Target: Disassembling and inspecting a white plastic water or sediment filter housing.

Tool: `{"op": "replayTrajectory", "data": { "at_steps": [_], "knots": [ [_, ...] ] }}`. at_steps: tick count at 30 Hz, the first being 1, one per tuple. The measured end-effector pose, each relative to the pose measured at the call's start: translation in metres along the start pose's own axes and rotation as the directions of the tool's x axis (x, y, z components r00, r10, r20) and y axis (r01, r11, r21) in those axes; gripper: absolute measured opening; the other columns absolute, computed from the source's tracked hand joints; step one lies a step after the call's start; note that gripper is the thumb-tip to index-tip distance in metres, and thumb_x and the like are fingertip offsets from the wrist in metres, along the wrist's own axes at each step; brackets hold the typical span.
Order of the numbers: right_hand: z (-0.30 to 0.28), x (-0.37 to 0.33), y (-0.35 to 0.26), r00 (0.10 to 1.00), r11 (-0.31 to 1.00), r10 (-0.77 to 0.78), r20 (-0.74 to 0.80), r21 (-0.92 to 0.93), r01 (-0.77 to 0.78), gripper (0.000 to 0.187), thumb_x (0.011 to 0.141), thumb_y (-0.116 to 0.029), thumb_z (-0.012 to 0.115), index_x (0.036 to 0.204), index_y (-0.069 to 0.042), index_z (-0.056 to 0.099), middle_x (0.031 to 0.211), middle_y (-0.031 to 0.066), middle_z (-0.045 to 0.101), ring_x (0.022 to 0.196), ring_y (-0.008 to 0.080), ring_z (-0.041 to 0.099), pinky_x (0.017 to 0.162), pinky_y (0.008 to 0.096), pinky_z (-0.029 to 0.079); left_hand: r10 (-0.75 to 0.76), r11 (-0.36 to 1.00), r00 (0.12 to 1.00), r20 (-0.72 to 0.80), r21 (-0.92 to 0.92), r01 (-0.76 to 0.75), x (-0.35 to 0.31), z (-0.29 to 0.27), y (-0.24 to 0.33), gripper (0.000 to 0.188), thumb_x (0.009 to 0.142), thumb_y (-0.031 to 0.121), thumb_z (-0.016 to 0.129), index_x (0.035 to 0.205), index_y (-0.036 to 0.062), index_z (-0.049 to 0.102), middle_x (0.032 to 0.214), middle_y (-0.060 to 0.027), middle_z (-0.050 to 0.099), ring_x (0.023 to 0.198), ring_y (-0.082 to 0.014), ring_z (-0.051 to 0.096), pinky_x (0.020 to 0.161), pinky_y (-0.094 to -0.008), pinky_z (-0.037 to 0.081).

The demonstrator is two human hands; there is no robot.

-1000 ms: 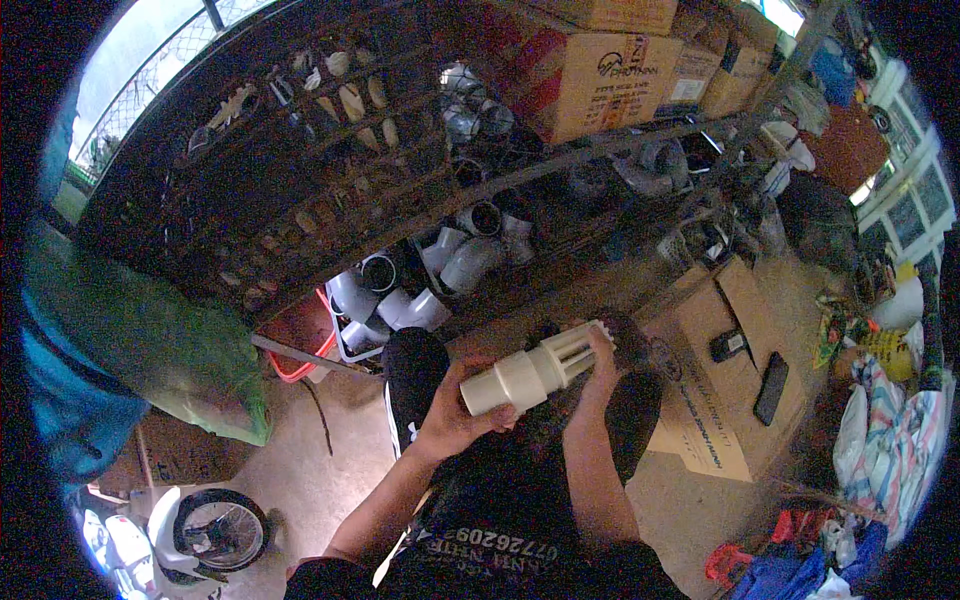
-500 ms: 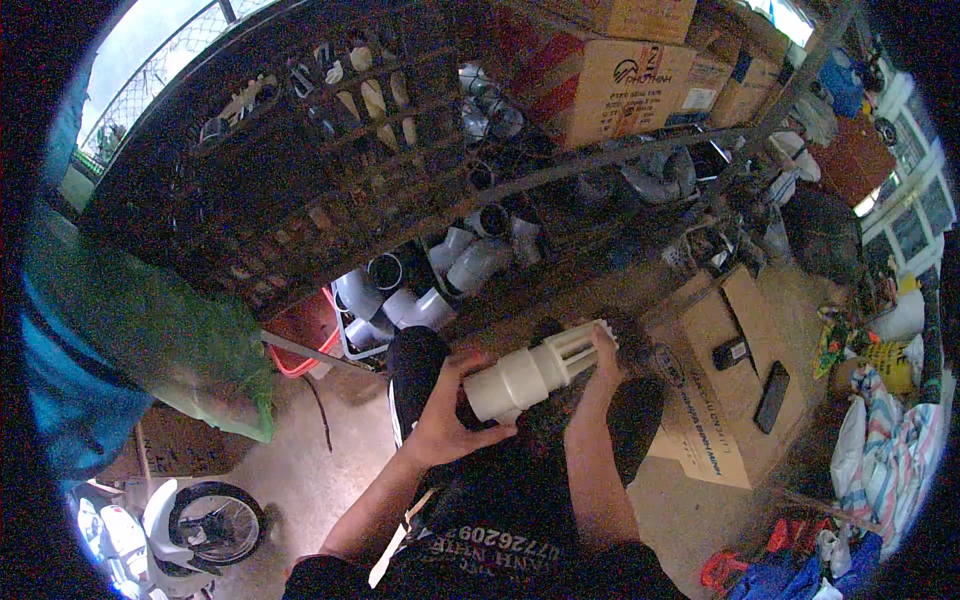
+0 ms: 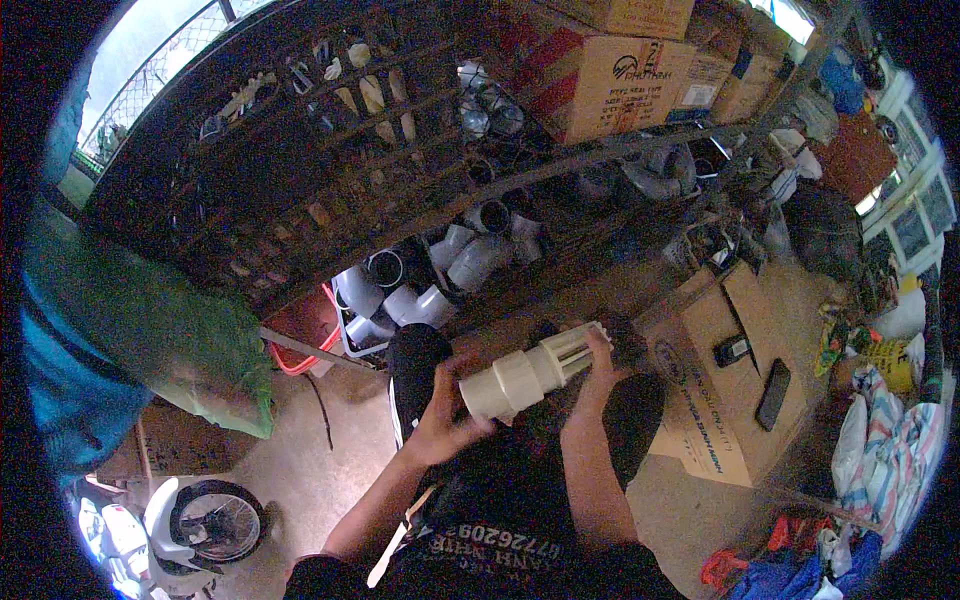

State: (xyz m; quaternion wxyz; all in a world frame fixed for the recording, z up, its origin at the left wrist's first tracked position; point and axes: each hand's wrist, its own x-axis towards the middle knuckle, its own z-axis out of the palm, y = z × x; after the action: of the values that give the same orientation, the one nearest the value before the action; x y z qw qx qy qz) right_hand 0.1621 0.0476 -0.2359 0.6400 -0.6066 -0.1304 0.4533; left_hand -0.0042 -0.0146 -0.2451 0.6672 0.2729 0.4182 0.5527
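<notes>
In front of my lap a cream plastic pipe fitting [image 3: 515, 382] lies slanted between my hands. Its wide round end points left, and its narrower end, at the upper right, has long slots. My right hand [image 3: 594, 375] grips that slotted end, fingers partly hidden behind it. My left hand [image 3: 440, 425] is curled about the wide end, thumb below and fingers above; slight blur hides how firmly it presses.
Grey pipe elbows [image 3: 480, 262] fill crates ahead, beside a red basket [image 3: 300, 335]. A dark shelf rack [image 3: 330, 200] and cardboard boxes [image 3: 625, 85] stand beyond. Flattened cardboard [image 3: 700, 420] at right carries a black phone [image 3: 771, 395]. A motorbike wheel [image 3: 215, 525] is at lower left.
The fitting has shifted slightly left. My left hand's fingers and thumb have slid back toward the rim of its wide end; my right hand keeps its grip.
</notes>
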Motion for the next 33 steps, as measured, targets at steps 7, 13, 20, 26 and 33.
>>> {"op": "replayTrajectory", "data": {
  "at_steps": [7, 13, 20, 26, 33],
  "knots": [
    [-0.009, 0.013, 0.007, 0.994, 0.992, 0.034, 0.108, 0.119, -0.047, 0.036, 0.07, -0.027, 0.067, 0.098, -0.007, 0.056, 0.093, 0.0043, 0.053, 0.089, 0.015, 0.05, 0.081, 0.0307, 0.038, -0.183, 0.893, 0.978, 0.103, 0.433, 0.122, -0.001, -0.005, 0.029, 0.063, 0.074, 0.027, 0.068, 0.122, 0.0011, 0.036, 0.098, -0.0075, 0.058, 0.092, -0.0177, 0.054, 0.082, -0.0306, 0.044],
    [-0.007, 0.004, 0.006, 0.996, 0.994, 0.09, 0.026, 0.054, -0.091, 0.033, 0.073, -0.027, 0.065, 0.099, -0.007, 0.057, 0.096, 0.0027, 0.055, 0.09, 0.0154, 0.05, 0.086, 0.0283, 0.035, 0.189, 0.657, 0.924, 0.332, 0.657, -0.37, -0.009, 0.001, 0.033, 0.066, 0.073, 0.031, 0.068, 0.122, 0.0026, 0.035, 0.115, -0.0136, 0.047, 0.1, -0.0254, 0.051, 0.087, -0.0328, 0.041],
    [-0.002, -0.004, 0.002, 0.992, 0.992, 0.118, 0.038, 0.045, -0.12, 0.033, 0.074, -0.027, 0.063, 0.099, -0.007, 0.057, 0.097, 0.0023, 0.054, 0.094, 0.0153, 0.049, 0.087, 0.0288, 0.034, -0.197, 0.919, 0.965, 0.176, 0.377, 0.119, 0.008, -0.036, 0.011, 0.061, 0.067, 0.023, 0.073, 0.114, 0.0021, 0.041, 0.113, -0.0187, 0.045, 0.105, -0.0283, 0.048, 0.083, -0.0362, 0.045],
    [-0.004, -0.001, 0.005, 0.968, 0.975, 0.181, 0.172, 0.096, -0.199, 0.032, 0.075, -0.029, 0.062, 0.099, -0.008, 0.057, 0.096, 0.0016, 0.055, 0.095, 0.0151, 0.048, 0.087, 0.0292, 0.032, 0.434, 0.442, 0.846, 0.308, 0.746, -0.498, -0.01, 0.007, 0.024, 0.061, 0.07, 0.027, 0.07, 0.116, 0.0019, 0.038, 0.106, -0.0172, 0.051, 0.096, -0.0306, 0.054, 0.082, -0.0355, 0.045],
    [0.0, -0.005, 0.002, 0.992, 0.994, 0.113, 0.062, -0.009, -0.113, 0.042, 0.075, -0.035, 0.06, 0.106, -0.008, 0.053, 0.103, 0.0048, 0.052, 0.097, 0.0187, 0.047, 0.087, 0.0321, 0.034, -0.377, 0.912, 0.823, 0.425, 0.015, 0.411, 0.018, -0.047, 0.006, 0.045, 0.085, 0.035, 0.051, 0.115, 0.0042, 0.037, 0.101, -0.014, 0.053, 0.076, -0.0211, 0.058, 0.053, -0.0266, 0.049]
  ]
}}
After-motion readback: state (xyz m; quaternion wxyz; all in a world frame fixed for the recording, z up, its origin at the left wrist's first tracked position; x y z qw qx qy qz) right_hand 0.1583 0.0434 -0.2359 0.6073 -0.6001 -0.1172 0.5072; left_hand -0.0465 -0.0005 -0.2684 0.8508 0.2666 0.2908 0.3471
